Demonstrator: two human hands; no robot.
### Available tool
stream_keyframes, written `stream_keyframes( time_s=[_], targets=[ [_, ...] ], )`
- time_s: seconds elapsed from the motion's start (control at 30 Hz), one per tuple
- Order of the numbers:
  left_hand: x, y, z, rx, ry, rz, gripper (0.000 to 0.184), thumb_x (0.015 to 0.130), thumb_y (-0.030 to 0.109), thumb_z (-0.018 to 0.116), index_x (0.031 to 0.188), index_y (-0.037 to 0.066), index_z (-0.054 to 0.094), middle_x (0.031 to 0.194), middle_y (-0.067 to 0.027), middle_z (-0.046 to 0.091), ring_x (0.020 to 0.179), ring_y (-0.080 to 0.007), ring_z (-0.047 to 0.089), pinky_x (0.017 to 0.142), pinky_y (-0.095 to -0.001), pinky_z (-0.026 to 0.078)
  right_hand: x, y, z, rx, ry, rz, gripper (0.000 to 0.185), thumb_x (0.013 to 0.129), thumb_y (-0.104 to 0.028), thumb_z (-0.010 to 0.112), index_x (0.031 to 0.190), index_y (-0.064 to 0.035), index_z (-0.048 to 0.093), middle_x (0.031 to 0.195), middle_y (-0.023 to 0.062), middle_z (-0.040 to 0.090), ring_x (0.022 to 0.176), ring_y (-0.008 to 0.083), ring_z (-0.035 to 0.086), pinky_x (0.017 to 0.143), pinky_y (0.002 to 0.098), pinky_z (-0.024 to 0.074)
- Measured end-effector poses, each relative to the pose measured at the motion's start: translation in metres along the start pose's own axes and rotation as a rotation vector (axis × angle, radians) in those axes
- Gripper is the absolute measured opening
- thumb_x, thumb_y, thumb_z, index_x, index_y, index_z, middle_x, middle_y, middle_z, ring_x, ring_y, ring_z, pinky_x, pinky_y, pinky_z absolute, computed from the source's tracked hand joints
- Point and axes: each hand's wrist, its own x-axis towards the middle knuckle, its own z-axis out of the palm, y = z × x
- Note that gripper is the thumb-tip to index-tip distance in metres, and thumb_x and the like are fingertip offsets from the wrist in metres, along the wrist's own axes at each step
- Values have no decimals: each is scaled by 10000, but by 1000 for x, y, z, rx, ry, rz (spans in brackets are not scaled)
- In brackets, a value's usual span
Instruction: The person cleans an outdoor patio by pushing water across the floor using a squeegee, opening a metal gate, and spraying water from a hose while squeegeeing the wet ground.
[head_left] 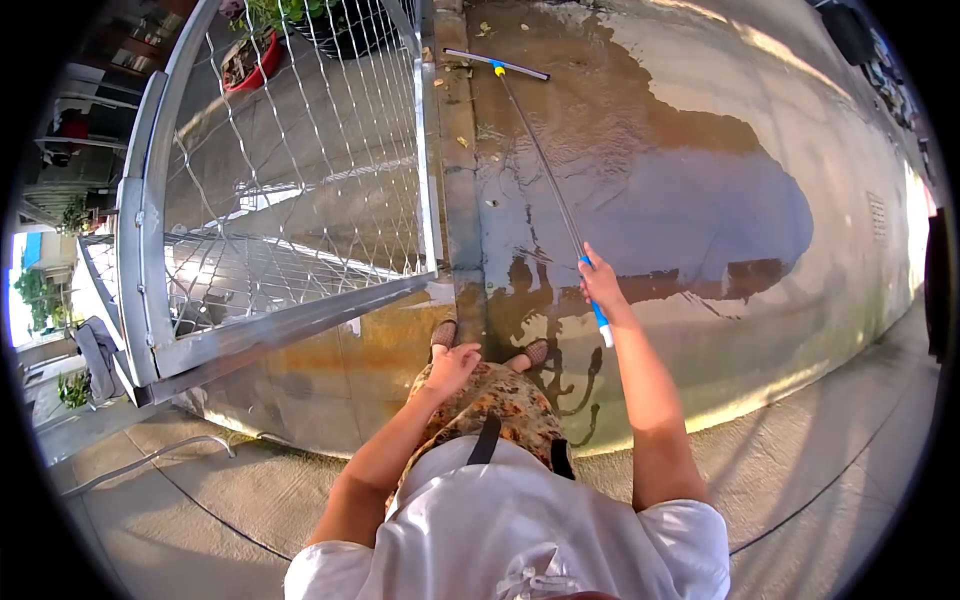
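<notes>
Much water [690, 215] remains; floor [845, 215] at right looks drier. Your right hand [601, 283] grips the squeegee [543, 160]; your left hand [454, 370], half-curled, seems empty.

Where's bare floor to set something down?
Best: the pale concrete between the puddle and the right forearm. Also the paving beside the right sleeve. Crowded: the left, filled by the mesh gate; the middle, where the right hand holds the squeegee over the puddle.
</notes>
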Motion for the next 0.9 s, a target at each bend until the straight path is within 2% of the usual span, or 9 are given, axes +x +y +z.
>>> stream_keyframes(
  time_s=[0.13, 0.2, 0.27, 0.4, 0.5, 0.57, 0.67, 0.77, 0.9],
  targets=[
    [-6, -5, 11, -9, -35, -8, 344, 905, 267, 580, 1192, 78, 587, 975, -104, 690, 871, -202, 669, 767, -329, 521, -83, 46, -16, -173, 77, 19, 517, 930, -229, 534, 1411, -343, 383, 613, 23, 503, 483, 119, 483, 468, 308, 437],
    [-5, -3, 15, -29, -14, -29, 324, 905, 268, 580, 1167, 78, 606, 963, -117, 686, 861, -199, 664, 762, -314, 517, -122, 82, -28, -461, 164, -94, 499, 916, -253, 540, 1392, -318, 403, 827, 157, 652, 693, 312, 639, 674, 416, 492],
    [0, -2, 21, -27, -20, -36, 313, 905, 271, 581, 1150, 78, 617, 955, -124, 684, 858, -195, 661, 757, -306, 514, -148, 113, -35, -638, 242, -270, 494, 915, -245, 520, 1391, -307, 400, 938, 212, 645, 807, 412, 611, 716, 485, 478],
    [34, -50, 49, -218, -5, -13, 300, 897, 220, 595, 1140, 46, 615, 857, -80, 674, 780, -129, 621, 721, -273, 495, -147, 70, -48, -723, 185, -169, 487, 939, -247, 449, 1417, -204, 366, 839, 205, 650, 706, 399, 612, 634, 483, 485],
    [44, -20, 52, -218, -56, 35, 288, 898, 184, 587, 1129, 14, 610, 872, -65, 662, 760, -122, 598, 710, -265, 485, -63, 69, -50, -805, 192, -142, 491, 969, -273, 423, 1445, -249, 308, 856, 183, 657, 781, 369, 626, 704, 485, 494],
    [41, -1, 53, -278, -64, 13, 286, 901, 172, 579, 1133, 6, 605, 884, -58, 656, 751, -119, 588, 706, -260, 480, -44, 30, -49, -794, 169, -96, 501, 967, -253, 426, 1450, -256, 294, 982, 206, 654, 889, 386, 625, 794, 470, 491],
    [57, 3, 67, -341, -83, 42, 285, 906, 160, 571, 1146, 9, 596, 882, -49, 650, 756, -118, 586, 709, -254, 475, -24, 24, -49, -680, 154, -278, 508, 959, -251, 437, 1447, -260, 298, 1041, 220, 636, 932, 414, 606, 812, 480, 482],
    [70, 34, 77, -418, -186, 27, 309, 933, 191, 554, 1186, 15, 574, 915, -56, 652, 797, -115, 603, 732, -254, 490, -59, 27, -57, -606, 103, -176, 508, 947, -256, 454, 1437, -249, 320, 1065, 225, 625, 941, 427, 594, 821, 489, 472],
    [96, 82, 86, -485, -273, -95, 351, 975, 286, 482, 1252, 79, 541, 1026, -58, 652, 833, -133, 626, 755, -273, 473, -122, 64, -76, -604, 75, -318, 481, 947, -249, 443, 1414, -180, 356, 1048, 199, 633, 883, 400, 607, 756, 480, 480]
  ],
)
